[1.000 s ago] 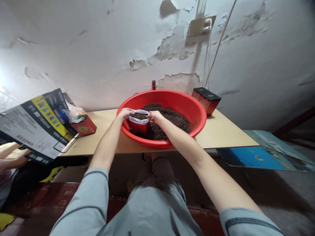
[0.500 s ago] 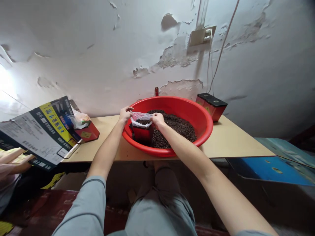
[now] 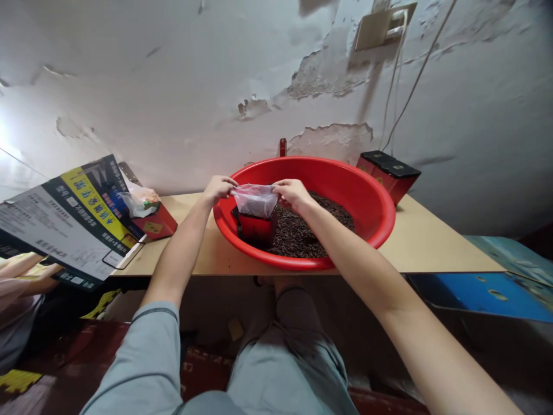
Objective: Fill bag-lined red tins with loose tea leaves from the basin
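Note:
A clear plastic bag [image 3: 256,200] rises out of a red box with a dark rim [image 3: 258,229]. My left hand [image 3: 220,189] pinches the bag's left top corner, and my right hand [image 3: 292,192] pinches the right one. Between them the top edge is drawn nearly straight. The box stands in the left part of a large red basin [image 3: 367,202], on dark, loose, leaf-like bits [image 3: 298,237] that look like dried tea. What lies inside the bag is hard to make out from here.
The basin sits on a pale wooden table [image 3: 436,242]. Red boxes with black lids [image 3: 389,167] stand at back right. On the left are another red box [image 3: 159,223] with plastic on it and a printed carton [image 3: 73,213]. Beside it shows another person's arm [image 3: 21,268].
The bag's mouth, spread open before, is now pulled flat and stands higher above the box. My hands have risen slightly, and the view has shifted.

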Available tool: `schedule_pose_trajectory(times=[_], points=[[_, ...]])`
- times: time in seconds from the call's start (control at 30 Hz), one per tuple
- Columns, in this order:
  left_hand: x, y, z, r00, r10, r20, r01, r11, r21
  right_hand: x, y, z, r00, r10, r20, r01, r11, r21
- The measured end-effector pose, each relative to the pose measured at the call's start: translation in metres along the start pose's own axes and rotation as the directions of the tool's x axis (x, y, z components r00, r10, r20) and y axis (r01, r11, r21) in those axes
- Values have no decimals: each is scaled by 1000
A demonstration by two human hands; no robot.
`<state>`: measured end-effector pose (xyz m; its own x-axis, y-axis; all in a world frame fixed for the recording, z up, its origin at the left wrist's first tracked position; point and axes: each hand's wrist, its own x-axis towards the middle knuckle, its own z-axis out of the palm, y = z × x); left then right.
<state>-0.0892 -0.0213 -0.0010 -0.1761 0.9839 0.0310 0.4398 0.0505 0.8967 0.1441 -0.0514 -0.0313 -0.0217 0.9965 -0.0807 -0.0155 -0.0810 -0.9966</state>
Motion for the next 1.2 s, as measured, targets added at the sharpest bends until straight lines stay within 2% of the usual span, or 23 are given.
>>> schedule_pose_trajectory(times=[0.07,0.13,0.17,0.2,0.23,0.27,0.3,0.33,0.4,0.43,0.5,0.57,0.6,0.67,0.77,0.83,0.9,0.97,1.03,1.13,1.2], points=[[8,-1,-15,994,45,-95,-54,994,-98,4,-10,-13,992,-118,-48,123,985,122],[13,-7,-32,990,79,-116,-95,985,-141,8,-14,-32,981,-180,-77,191,968,161],[14,-12,-38,995,81,-59,-87,989,-116,10,-14,-41,983,-171,-65,178,977,114],[14,-17,-41,996,74,47,-70,995,-75,12,-11,-49,990,-140,-26,140,990,31],[13,-22,-40,982,64,178,-59,998,-35,13,-7,-53,995,-98,37,100,992,-73],[12,-26,-35,947,67,314,-65,998,-17,15,-2,-55,990,-60,128,82,981,-174],[11,-29,-26,902,102,420,-94,995,-40,17,4,-52,970,-40,240,102,963,-249],[11,-30,-15,867,165,470,-143,986,-82,20,10,-46,936,-51,347,160,943,-293],[13,-28,10,824,291,486,-273,956,-110,28,20,-25,864,-146,482,341,874,-347],[15,-26,22,814,323,482,-328,941,-77,33,23,-13,838,-210,503,437,810,-390],[18,-21,41,810,370,455,-425,905,22,42,28,11,820,-312,480,553,645,-527],[17,-20,53,808,421,411,-501,859,105,48,30,27,817,-359,450,576,528,-624],[15,-20,55,804,452,386,-531,838,125,51,31,31,821,-363,441,571,518,-637],[9,-24,56,790,491,365,-562,819,114,54,33,34,833,-343,434,552,561,-616],[2,-33,43,748,546,378,-591,807,5,56,36,32,856,-289,428,507,630,-588],[2,-41,31,705,588,396,-643,766,8,56,36,31,869,-271,414,487,619,-617],[9,-52,23,671,567,479,-684,722,103,56,36,33,863,-289,415,504,567,-652],[19,-65,22,638,452,624,-683,707,186,56,36,36,833,-327,446,553,510,-658],[30,-78,26,608,356,710,-666,715,211,56,36,38,802,-356,480,598,468,-651],[42,-85,33,590,346,729,-669,716,201,57,38,36,758,-391,522,652,427,-627],[46,-80,32,561,370,741,-698,693,182,58,37,32,699,-429,572,715,415,-563]])
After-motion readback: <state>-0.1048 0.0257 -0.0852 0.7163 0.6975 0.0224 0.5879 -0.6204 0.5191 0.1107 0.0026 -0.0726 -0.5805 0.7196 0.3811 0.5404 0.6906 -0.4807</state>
